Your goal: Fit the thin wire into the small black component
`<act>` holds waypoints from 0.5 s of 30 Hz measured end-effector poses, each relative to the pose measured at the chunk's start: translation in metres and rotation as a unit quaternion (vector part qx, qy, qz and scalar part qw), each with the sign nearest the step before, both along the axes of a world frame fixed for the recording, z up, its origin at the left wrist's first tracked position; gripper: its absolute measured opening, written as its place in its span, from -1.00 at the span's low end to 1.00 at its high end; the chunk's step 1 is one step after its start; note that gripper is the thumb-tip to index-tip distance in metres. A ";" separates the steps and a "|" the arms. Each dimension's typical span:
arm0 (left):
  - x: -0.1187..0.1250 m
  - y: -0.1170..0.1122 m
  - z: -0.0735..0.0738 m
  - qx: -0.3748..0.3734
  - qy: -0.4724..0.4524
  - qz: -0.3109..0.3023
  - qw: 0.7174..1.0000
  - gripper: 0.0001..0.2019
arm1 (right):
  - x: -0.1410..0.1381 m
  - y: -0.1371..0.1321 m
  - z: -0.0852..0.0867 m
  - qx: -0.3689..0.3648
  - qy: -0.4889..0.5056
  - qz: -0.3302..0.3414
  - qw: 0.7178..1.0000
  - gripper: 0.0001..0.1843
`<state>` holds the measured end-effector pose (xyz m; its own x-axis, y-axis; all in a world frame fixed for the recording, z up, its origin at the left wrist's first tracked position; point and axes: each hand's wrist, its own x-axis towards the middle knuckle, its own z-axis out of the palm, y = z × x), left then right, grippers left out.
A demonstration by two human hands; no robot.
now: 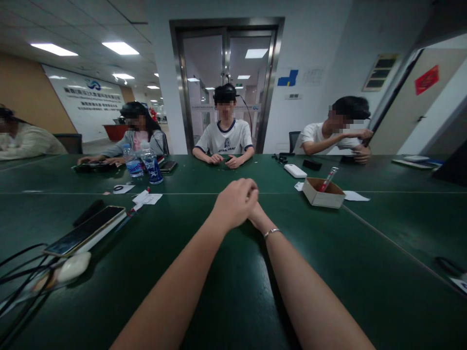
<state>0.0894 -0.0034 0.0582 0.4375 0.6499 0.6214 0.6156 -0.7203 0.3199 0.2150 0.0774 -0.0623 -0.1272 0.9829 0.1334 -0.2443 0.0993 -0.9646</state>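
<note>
My two hands meet above the middle of the green table. My left hand lies over the right one, its fingers curled closed around it. Mostly covered by it, my right hand shows little more than its edge by the wrist, and its fingers are hidden. A silver bracelet circles my right wrist. No other object shows in either hand. Nearest on the right stands a small open cardboard box with a red-and-clear tube leaning in it.
A phone, a white rounded object and black cables lie left. Beyond stand two bottles near paper scraps. A white device sits behind the box. Several people with head-worn gear sit opposite, one person directly ahead.
</note>
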 end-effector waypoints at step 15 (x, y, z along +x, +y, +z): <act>-0.037 0.080 -0.129 -0.319 -0.219 0.063 0.920 -0.65 | 0.002 -0.001 -0.002 -0.018 -0.011 0.000 1.000 -0.69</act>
<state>0.0525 0.0764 -0.0709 0.1320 0.9719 0.1949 0.3935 -0.2318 0.8896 0.2171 0.0765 -0.0644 -0.1303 0.9868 0.0957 -0.2236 0.0648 -0.9725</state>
